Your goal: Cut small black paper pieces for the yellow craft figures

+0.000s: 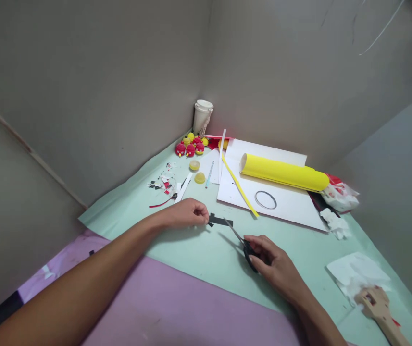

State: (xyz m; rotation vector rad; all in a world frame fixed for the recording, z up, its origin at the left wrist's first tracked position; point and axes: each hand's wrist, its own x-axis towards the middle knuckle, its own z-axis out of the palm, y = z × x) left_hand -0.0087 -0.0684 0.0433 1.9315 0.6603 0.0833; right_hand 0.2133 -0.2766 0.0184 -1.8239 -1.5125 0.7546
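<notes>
Near the middle of the table, my left hand point(192, 213) is closed, its thumb and fingertips pinched together. Right at those fingertips are small black paper bits and a flat black paper strip point(222, 221); whether anything is pinched between the fingers is hidden. My right hand point(271, 262) grips a pair of scissors point(246, 247) by its black handles. The blades point up and left, and their tip is beside the right part of the black strip. The blades look nearly together.
Paper scraps point(166, 185) lie left. Behind are red and yellow round figures point(190, 149), a lidded cup point(203, 115), a pencil point(210, 174) and tape rolls point(194, 165). A yellow roll point(283, 172) and a ring point(265, 200) rest on white board point(234, 194). A glue gun point(377, 307) sits front right.
</notes>
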